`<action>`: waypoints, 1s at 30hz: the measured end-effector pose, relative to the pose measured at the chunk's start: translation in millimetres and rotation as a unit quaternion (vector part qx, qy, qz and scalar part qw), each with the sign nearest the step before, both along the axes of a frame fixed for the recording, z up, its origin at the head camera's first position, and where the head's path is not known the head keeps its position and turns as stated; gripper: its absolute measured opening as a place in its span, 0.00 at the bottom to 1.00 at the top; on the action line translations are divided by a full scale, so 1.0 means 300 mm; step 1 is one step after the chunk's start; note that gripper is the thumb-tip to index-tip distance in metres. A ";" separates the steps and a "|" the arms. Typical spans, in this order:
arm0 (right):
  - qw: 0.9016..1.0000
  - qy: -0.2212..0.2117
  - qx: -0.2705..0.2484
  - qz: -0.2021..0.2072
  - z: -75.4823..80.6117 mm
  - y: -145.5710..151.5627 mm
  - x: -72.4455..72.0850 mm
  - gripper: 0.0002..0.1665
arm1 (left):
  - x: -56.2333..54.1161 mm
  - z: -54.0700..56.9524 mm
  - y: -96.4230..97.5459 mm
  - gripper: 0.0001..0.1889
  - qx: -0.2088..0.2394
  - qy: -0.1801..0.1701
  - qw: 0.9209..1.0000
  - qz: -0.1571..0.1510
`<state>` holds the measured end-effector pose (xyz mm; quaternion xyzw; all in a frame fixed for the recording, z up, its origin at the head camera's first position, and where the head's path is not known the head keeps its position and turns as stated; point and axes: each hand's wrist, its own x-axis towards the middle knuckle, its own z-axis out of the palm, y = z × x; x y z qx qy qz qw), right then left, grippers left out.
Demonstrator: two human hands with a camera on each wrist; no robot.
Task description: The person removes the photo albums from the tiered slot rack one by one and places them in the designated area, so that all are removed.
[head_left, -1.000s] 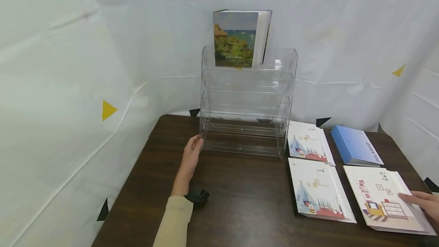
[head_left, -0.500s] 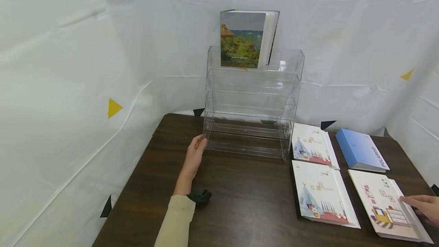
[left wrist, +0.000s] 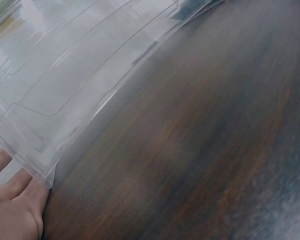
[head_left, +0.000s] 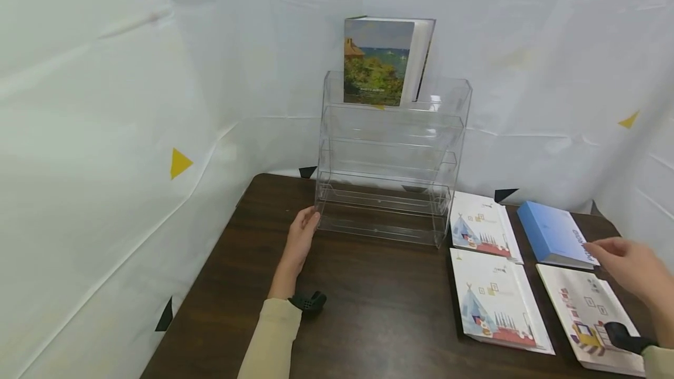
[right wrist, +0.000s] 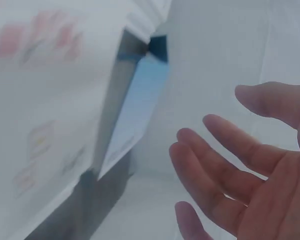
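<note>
My left hand (head_left: 299, 241) rests with relaxed fingers against the lower left side of a clear acrylic tiered rack (head_left: 389, 159). In the left wrist view, the fingers (left wrist: 25, 187) lie at the rack's bottom corner. A photo album with a painted seaside cover (head_left: 376, 66) stands upright in the rack's top tier. My right hand (head_left: 626, 265) holds nothing and hovers over the right-hand albums, fingertips overlapping the blue Polaroid album (head_left: 553, 230). Its fingers are spread and loosely bent in the right wrist view. Under its wrist lies a white album with a furniture drawing (head_left: 584, 309).
Two white albums with tent drawings lie right of the rack: a rear album (head_left: 481, 221) close to its side and a front album (head_left: 495, 297) nearer me. All rest on a dark wooden table (head_left: 379, 309). White sheeting (head_left: 253, 45) surrounds the table's back and sides.
My right hand has left the edge of the furniture-drawing album and moved up and leftward toward the blue one. My left hand stays at the rack. The head view has shifted slightly left.
</note>
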<state>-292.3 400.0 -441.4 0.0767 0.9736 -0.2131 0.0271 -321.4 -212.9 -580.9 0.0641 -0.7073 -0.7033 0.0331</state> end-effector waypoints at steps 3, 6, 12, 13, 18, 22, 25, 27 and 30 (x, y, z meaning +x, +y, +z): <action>0.999 0.025 -0.011 0.036 0.055 -0.070 -0.045 0.34 | -0.002 0.001 0.000 0.30 0.008 0.002 1.000 0.002; 0.996 0.039 -0.033 0.067 0.106 -0.145 -0.093 0.35 | -0.005 0.002 0.002 0.29 0.008 0.003 1.000 0.003; 0.990 0.080 -0.063 0.101 0.200 -0.322 -0.193 0.37 | -0.005 0.002 0.005 0.29 0.004 -0.002 1.000 0.004; 0.988 0.088 -0.069 0.107 0.218 -0.354 -0.212 0.37 | -0.005 0.001 0.004 0.29 0.004 -0.002 1.000 0.005; 0.975 0.123 -0.122 0.139 0.311 -0.512 -0.315 0.40 | 0.000 0.002 0.000 0.29 0.001 0.000 1.000 0.007; 0.959 0.153 -0.184 0.150 0.382 -0.628 -0.390 0.43 | -0.001 0.003 -0.006 0.29 -0.002 -0.002 1.000 0.009; 0.948 0.166 -0.222 0.157 0.429 -0.702 -0.443 0.43 | -0.002 0.003 -0.008 0.29 -0.002 -0.004 1.000 0.013; 0.941 0.169 -0.243 0.164 0.456 -0.743 -0.475 0.43 | -0.003 0.001 -0.007 0.29 0.000 -0.003 1.000 0.011; 0.935 0.165 -0.265 0.168 0.496 -0.791 -0.519 0.44 | -0.002 -0.002 -0.003 0.30 0.004 -0.003 1.000 0.001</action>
